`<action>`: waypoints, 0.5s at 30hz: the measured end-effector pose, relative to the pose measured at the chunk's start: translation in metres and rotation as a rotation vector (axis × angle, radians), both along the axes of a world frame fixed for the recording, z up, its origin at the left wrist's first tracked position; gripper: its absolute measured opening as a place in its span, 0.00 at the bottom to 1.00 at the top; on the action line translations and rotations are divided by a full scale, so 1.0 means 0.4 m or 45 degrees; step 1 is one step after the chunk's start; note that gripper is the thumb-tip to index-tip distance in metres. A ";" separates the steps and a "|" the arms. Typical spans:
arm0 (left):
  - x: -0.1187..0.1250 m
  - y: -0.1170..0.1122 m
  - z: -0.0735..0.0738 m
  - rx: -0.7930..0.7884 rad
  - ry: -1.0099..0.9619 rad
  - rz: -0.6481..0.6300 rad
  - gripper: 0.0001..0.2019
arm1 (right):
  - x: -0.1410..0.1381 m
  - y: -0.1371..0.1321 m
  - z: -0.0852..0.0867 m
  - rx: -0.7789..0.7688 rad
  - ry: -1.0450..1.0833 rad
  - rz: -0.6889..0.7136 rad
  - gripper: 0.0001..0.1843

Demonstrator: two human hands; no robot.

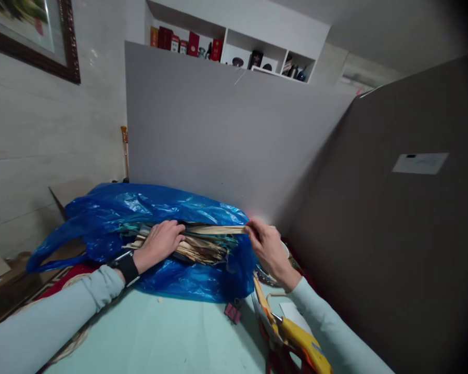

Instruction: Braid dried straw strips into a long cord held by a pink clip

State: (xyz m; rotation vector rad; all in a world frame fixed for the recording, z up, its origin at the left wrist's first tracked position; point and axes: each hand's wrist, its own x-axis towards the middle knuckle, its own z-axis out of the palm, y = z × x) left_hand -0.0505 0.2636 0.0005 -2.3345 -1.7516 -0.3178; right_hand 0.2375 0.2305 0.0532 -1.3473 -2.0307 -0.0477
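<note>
Beige strips (203, 248) lie under the left hand (159, 242), fingers (177, 228) loosely bent, the right hand (268, 249) pinching one.

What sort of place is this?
Probably a craft corner in someone's home. A framed picture hangs on the wall, a shelf holds boxes, and a yellow tool lies near a blue plastic bag holding thin strips.

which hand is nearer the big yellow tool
Right. The right hand is just beyond the yellow tool, holding a pale strip; the left hand is farther left, on the bundle in the blue bag.
</note>
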 end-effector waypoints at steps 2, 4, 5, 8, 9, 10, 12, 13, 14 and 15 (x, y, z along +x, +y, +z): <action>0.006 0.011 0.002 -0.015 -0.030 0.060 0.16 | 0.021 -0.012 0.007 -0.020 0.114 0.009 0.15; 0.014 0.027 0.002 -0.026 -0.061 0.122 0.16 | 0.038 -0.018 0.005 -0.059 0.202 0.035 0.18; 0.020 0.037 0.002 -0.027 -0.077 0.151 0.16 | 0.043 -0.018 0.001 -0.083 0.234 0.053 0.19; 0.048 0.078 0.002 -0.029 -0.117 0.208 0.17 | 0.047 -0.015 -0.015 -0.134 0.285 0.106 0.21; 0.059 0.092 0.002 -0.030 -0.128 0.210 0.17 | 0.045 -0.013 -0.019 -0.132 0.289 0.117 0.20; 0.069 0.103 0.001 -0.027 -0.137 0.200 0.17 | 0.041 -0.011 -0.021 -0.117 0.288 0.123 0.20; 0.086 0.113 -0.006 -0.011 -0.151 0.147 0.17 | 0.029 -0.008 -0.021 -0.068 0.271 0.127 0.17; 0.091 0.110 -0.012 0.006 -0.156 0.107 0.17 | 0.023 -0.005 -0.021 -0.045 0.254 0.130 0.15; 0.093 0.100 -0.019 0.026 -0.159 0.060 0.17 | 0.016 -0.002 -0.021 -0.031 0.232 0.136 0.13; 0.092 0.085 -0.027 0.049 -0.160 0.008 0.17 | 0.010 0.003 -0.022 -0.033 0.206 0.147 0.12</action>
